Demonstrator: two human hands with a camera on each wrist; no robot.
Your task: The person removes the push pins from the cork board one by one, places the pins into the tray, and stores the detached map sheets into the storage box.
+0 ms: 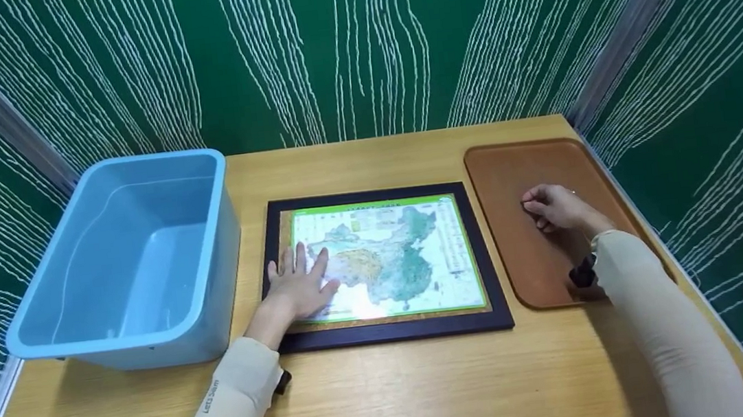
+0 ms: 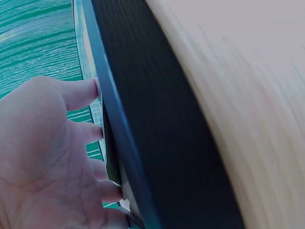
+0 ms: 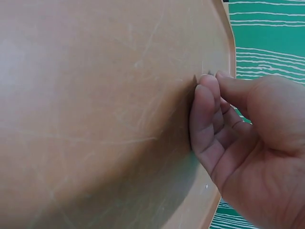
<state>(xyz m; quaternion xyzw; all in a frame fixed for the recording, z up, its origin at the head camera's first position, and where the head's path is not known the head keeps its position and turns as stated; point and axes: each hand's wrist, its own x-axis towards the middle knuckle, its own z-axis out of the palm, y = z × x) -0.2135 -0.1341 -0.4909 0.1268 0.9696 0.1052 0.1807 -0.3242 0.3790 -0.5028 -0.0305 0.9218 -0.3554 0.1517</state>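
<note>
My left hand (image 1: pixel 299 291) rests with spread fingers on the left part of a map sheet (image 1: pixel 412 266), printed in colours and glossy with glare. The sheet lies inside a dark rectangular frame (image 1: pixel 398 331), with a brown strip of backing along its left and lower edges. In the left wrist view the fingertips (image 2: pixel 82 94) touch the sheet beside the black frame side. Over the brown tray (image 1: pixel 506 173), my right hand (image 1: pixel 556 207) pinches a tiny dark piece (image 3: pixel 210 73) between thumb and forefinger, mostly hidden by the fingertips. The other fingers curl in close above the tray.
A deep light-blue plastic tub (image 1: pixel 216 308) stands at the left of the wooden table (image 1: pixel 391 400). The tray lies to the right of the frame, near the table's right edge. Green walls with wavy white lines (image 1: pixel 375 49) enclose the back and sides.
</note>
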